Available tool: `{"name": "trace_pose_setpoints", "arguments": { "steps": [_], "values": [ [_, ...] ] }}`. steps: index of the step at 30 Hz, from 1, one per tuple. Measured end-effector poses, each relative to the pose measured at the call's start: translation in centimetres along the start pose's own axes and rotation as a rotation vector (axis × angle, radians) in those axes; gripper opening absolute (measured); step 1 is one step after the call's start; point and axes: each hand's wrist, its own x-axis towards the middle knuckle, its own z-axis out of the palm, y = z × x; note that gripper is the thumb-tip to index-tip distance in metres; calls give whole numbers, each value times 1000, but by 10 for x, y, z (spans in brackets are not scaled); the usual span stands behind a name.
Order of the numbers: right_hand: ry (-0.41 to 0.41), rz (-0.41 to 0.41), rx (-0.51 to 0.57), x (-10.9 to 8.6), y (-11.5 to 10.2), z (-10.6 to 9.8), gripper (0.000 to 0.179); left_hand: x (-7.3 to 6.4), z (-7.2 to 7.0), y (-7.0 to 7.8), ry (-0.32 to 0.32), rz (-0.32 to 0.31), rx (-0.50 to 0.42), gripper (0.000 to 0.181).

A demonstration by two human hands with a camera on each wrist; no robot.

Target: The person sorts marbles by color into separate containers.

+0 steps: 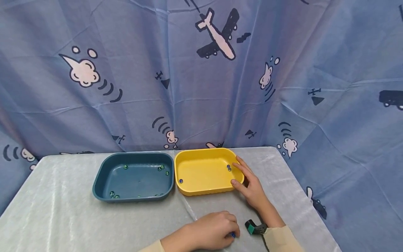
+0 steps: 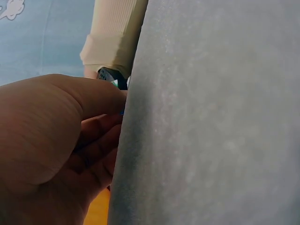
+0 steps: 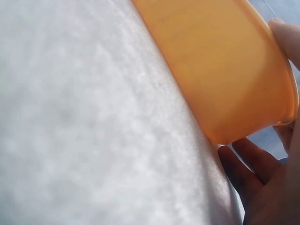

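My left hand [image 1: 215, 231] is low over the table in front of the yellow tray [image 1: 201, 191], pinching a blue marble [image 1: 233, 234] between thumb and fingertips. In the left wrist view only a speck of blue shows at the thumb tip. At the yellow tray's right end, my right hand [image 1: 254, 189] holds the rim, thumb at the front corner and fingers along the side. The right wrist view shows fingertips [image 3: 229, 161] by the tray's outer wall. Inside the yellow tray lie a blue marble [image 1: 181, 181] at left and two marbles [image 1: 228, 168] near the right fingers.
A dark teal tray [image 1: 133, 200] stands left of the yellow one, with several green marbles [image 1: 160, 168] in it. Pale cloth covers the table [image 1: 78, 224]. A blue patterned curtain [image 1: 141, 70] hangs behind. A black band [image 1: 259, 229] is on the right wrist.
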Motion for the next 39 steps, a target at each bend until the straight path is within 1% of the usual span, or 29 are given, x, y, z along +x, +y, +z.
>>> {"name": "trace_pose_setpoints", "arguments": {
  "steps": [9,12,15,18,26,29,34,39],
  "values": [
    [2,-14,-12,0,1,1,57,1,0,-1,-24,6,25,12],
    [1,-12,-10,0,1,0,58,1,-2,0,-14,16,37,12],
    [0,-11,-6,0,2,1,58,-1,-6,1,19,25,52,12],
    [0,-16,-5,-1,3,1,57,-2,-11,1,63,25,48,11],
    [5,-23,-16,0,3,1,57,-8,-33,-3,147,2,-62,13],
    [4,-24,-14,0,2,1,57,-12,-41,-3,195,-4,-72,12],
    [3,-15,-19,0,1,1,57,-16,-51,-6,259,-34,-58,11],
    [3,-9,-21,-1,2,-1,57,-19,-64,-11,309,-69,-83,12]
  ]
}}
